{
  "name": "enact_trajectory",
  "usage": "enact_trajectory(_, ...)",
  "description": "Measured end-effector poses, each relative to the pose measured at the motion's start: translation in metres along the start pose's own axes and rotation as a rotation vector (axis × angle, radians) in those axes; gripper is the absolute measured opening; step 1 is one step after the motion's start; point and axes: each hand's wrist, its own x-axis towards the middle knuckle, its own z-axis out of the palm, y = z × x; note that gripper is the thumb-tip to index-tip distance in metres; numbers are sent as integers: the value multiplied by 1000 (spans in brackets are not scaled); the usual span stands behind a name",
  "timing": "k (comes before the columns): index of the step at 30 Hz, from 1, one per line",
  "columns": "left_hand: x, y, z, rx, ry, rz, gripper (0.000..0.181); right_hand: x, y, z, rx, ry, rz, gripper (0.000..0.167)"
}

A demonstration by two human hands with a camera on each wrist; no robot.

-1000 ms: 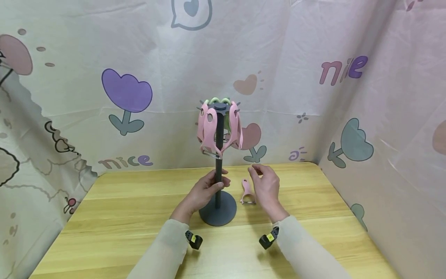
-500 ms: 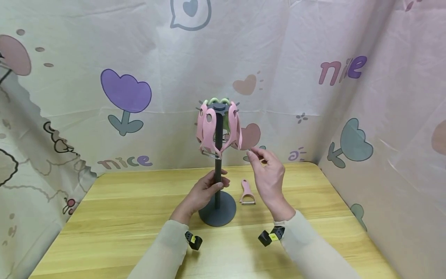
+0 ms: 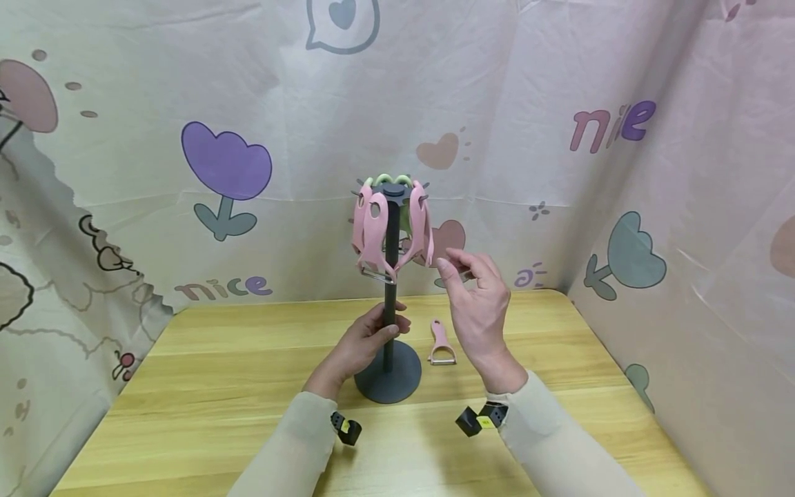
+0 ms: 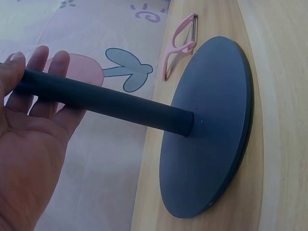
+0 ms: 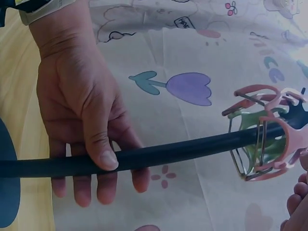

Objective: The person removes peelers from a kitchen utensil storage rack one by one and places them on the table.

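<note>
My left hand [image 3: 361,339] grips the dark pole [image 4: 110,107] of a stand with a round base [image 3: 388,386], its thumb on the near side of the pole. From the stand's spiked top [image 3: 393,190] hang several pink peelers [image 3: 375,231], with green peelers [image 5: 255,132] behind them. My right hand [image 3: 481,310] is raised to the right of the hanging peelers, thumb and fingers apart, with nothing visible between them. Its fingertips [image 5: 296,197] show at the edge of the right wrist view. One pink peeler [image 3: 439,342] lies on the table, below and left of that hand.
The stand is upright on a light wooden table [image 3: 248,386]. A patterned cloth [image 3: 323,138] hangs behind it and along the sides. Small black cameras [image 3: 348,429] sit at both wrists.
My right hand has risen from beside the peeler on the table to near the height of the hanging peelers' lower ends. My left hand keeps its hold on the pole.
</note>
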Motion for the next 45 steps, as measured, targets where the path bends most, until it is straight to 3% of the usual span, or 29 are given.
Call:
enact_trajectory(30, 1, 0, 0, 4, 2, -3, 37, 10, -19, 10, -6, -84, -31, 30)
enact_trajectory(45, 1, -2, -1, -1, -5, 2, 37, 18, -28, 19, -22, -121, -8, 36)
